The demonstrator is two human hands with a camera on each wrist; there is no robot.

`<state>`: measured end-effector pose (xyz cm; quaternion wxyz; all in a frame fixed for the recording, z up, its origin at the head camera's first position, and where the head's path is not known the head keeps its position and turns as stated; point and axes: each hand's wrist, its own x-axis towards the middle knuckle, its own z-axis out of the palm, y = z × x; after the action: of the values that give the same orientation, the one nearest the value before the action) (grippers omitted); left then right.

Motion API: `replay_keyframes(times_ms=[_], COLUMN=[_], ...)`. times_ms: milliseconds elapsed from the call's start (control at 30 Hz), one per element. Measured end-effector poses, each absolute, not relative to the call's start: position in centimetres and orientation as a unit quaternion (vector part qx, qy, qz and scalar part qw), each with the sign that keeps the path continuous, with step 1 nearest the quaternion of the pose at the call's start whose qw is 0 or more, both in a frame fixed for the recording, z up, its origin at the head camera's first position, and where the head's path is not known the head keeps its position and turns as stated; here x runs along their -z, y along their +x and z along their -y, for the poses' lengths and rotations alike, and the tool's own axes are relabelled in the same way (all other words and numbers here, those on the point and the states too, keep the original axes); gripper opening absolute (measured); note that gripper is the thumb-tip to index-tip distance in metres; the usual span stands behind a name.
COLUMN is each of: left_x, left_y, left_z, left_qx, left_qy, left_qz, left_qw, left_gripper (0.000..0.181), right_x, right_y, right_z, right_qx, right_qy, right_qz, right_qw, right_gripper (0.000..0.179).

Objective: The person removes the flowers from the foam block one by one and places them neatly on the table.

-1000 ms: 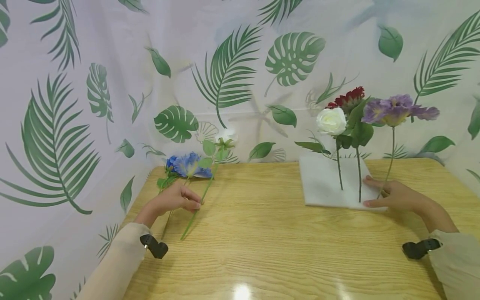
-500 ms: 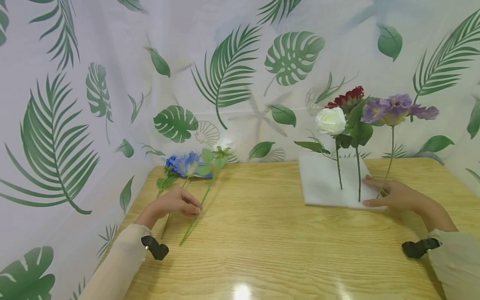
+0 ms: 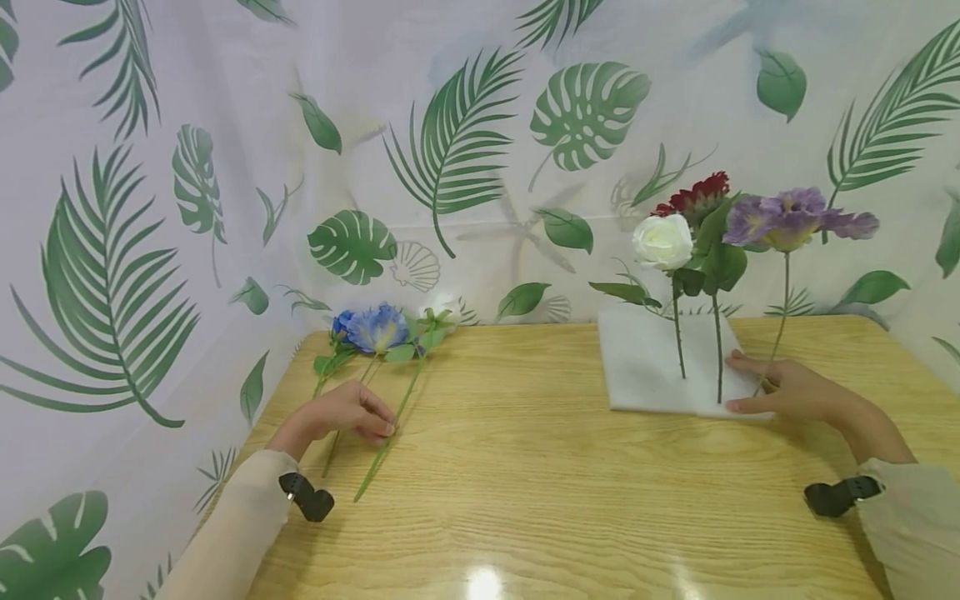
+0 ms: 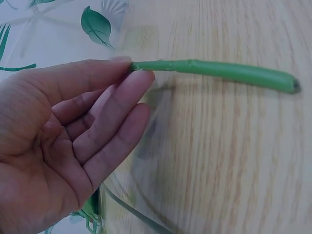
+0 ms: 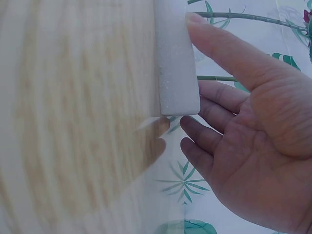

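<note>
My left hand point(image 3: 347, 410) pinches the green stem point(image 4: 224, 70) of a white flower point(image 3: 442, 313) between thumb and fingertips. The stem slants over the table, its flower toward the back and its cut end toward me. Beside it lie blue flowers point(image 3: 377, 327). My right hand point(image 3: 802, 390) rests at the right front corner of a white foam block point(image 3: 637, 375), thumb and fingers lightly spread against it. Standing upright in the foam are a white rose point(image 3: 663, 242), a dark red flower point(image 3: 697, 197) and a purple flower point(image 3: 797, 218), whose stem runs down between right thumb and index finger.
A wooden table point(image 3: 525, 467) spans the scene, backed by a pale curtain point(image 3: 480, 158) printed with green leaves. The curtain also runs along the left side. Black wrist cameras point(image 3: 306, 497) sit on both wrists.
The white flower has sunk toward the table beside the blue flowers, its stem end coming nearer to me. My left hand has moved slightly down and left with it. My right hand stays put.
</note>
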<state>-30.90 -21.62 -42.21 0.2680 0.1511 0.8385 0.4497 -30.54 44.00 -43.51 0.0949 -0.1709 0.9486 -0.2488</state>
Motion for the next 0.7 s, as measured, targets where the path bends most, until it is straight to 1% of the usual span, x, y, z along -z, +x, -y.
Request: replay_keyframes(times_ms=[700], left_x=[41.84], left_y=[-30.41], left_z=[21.91], left_qx=[-0.450], left_qy=[0.118], left_qz=[-0.834], left_qw=[0.295], left_gripper=[0.026], right_x=[43.73], right_y=[-30.81], right_z=[-44.14], right_qx=[0.256], right_qy=[-0.172], right_qz=[-0.945], right_qw=[0.107], right_gripper=[0.087])
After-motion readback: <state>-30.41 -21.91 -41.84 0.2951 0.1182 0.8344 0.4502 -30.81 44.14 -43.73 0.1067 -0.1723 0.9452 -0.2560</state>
